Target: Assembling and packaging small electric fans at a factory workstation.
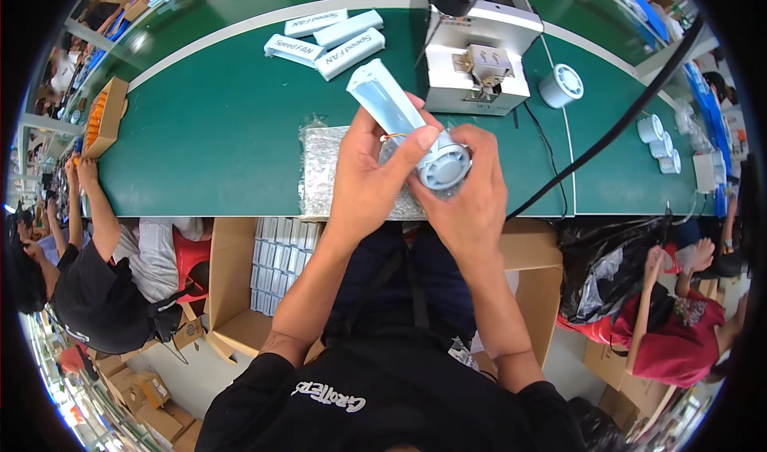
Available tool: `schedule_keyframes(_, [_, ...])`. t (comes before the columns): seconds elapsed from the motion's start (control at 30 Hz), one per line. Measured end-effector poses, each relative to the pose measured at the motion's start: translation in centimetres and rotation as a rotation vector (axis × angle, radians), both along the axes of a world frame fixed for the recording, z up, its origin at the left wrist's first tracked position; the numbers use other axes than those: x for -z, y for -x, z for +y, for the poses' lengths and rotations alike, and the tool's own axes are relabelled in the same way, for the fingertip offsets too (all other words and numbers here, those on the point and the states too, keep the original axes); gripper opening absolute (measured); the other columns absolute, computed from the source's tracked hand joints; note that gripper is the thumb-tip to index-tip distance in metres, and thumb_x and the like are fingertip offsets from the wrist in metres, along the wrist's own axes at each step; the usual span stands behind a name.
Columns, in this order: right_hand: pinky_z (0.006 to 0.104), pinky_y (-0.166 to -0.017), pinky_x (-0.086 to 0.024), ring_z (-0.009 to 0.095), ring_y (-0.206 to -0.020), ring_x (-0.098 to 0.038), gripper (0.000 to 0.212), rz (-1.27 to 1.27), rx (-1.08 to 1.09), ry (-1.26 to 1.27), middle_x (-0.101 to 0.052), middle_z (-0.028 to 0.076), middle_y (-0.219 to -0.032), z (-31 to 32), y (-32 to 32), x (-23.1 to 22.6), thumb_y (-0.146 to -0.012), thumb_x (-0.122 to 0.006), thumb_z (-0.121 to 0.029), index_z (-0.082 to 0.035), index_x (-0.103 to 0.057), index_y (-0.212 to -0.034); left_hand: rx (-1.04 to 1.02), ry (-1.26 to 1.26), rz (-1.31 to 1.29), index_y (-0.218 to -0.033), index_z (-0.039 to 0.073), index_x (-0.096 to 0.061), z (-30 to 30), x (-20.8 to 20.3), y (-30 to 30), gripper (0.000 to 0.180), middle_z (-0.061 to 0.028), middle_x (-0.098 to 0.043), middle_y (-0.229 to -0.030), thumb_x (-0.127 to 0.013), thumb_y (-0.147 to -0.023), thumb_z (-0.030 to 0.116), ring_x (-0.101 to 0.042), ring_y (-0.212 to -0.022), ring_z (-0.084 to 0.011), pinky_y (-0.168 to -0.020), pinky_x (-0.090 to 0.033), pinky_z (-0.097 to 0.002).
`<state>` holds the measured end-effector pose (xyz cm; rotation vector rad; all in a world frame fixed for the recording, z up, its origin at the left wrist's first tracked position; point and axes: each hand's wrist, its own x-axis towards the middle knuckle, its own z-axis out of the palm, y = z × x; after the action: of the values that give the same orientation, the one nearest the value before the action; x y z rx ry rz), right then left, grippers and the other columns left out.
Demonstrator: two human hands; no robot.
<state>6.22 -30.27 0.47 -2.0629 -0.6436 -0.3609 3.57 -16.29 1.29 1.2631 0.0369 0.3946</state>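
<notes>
Here, both hands meet over the near edge of a green table (pixel 224 140), clamped on one handheld fan (pixel 415 124). The left hand (pixel 369 172) wraps the pale blue handle, its thumb lying across the round head; the right hand (pixel 471 192) cups the grey, slotted head from below and the side. The fan tilts, its flat handle end pointing up and away to the left.

Under the hands lies one sheet of bubble wrap (pixel 327 172), silvery and dimpled. Farther back sit four long white boxes (pixel 327 38) in a loose cluster, smooth cardboard with rounded ends. One white boxy machine (pixel 478 61) stands behind the fan, with a black cylinder above it. To its right is one white spool (pixel 562 85), and further right three small white round parts (pixel 661 144). A black cable (pixel 615 124) crosses the mat.

Below the table edge, an open cardboard carton (pixel 240 284) holds rows of white boxes. Other seated people work at the left and right in a crowded workshop.
</notes>
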Motion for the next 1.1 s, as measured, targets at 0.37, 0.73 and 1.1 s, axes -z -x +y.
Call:
schedule_keyframes(0.37, [0.0316,-0.093,-0.049,0.019,-0.119,-0.058,0.052,0.200,-0.316,-0.190,-0.057,0.010,-0.138,-4.2,-2.9,-5.3,-0.087,-0.075,-0.003,0.002,-0.059,-0.136,0.031,-0.577,-0.116,-0.119,-0.003,-0.054,-2.9,1.4,-1.1,0.039,-0.0195,-0.053,-0.103,-0.073,-0.093,0.018,-0.054,-0.092,-0.0396,-0.078,-0.046,-0.0431])
schedule_keyframes(0.73, [0.0390,-0.097,-0.059,0.026,-0.112,-0.071,0.040,0.304,-0.394,-0.534,-0.073,0.021,-0.117,-4.3,-5.1,-2.9,-0.092,-0.069,0.009,0.008,-0.059,-0.131,0.018,-0.476,-0.078,-0.134,0.003,-0.059,-1.8,1.4,-0.3,0.068,-0.0132,-0.066,-0.124,-0.089,-0.074,0.012,-0.065,-0.114,-0.0279,-0.102,-0.049,-0.0378])
schedule_keyframes(1.1, [0.0376,-0.101,-0.058,0.024,-0.113,-0.071,0.047,0.190,-0.476,-0.473,-0.072,0.016,-0.126,-5.2,-5.1,-2.2,-0.080,-0.079,0.008,0.003,-0.070,-0.126,0.063,-0.472,-0.072,-0.132,0.007,-0.063,-1.2,1.8,-0.4,0.064,-0.0099,-0.066,-0.123,-0.089,-0.074,0.009,-0.065,-0.110,-0.0257,-0.096,-0.050,-0.0356])
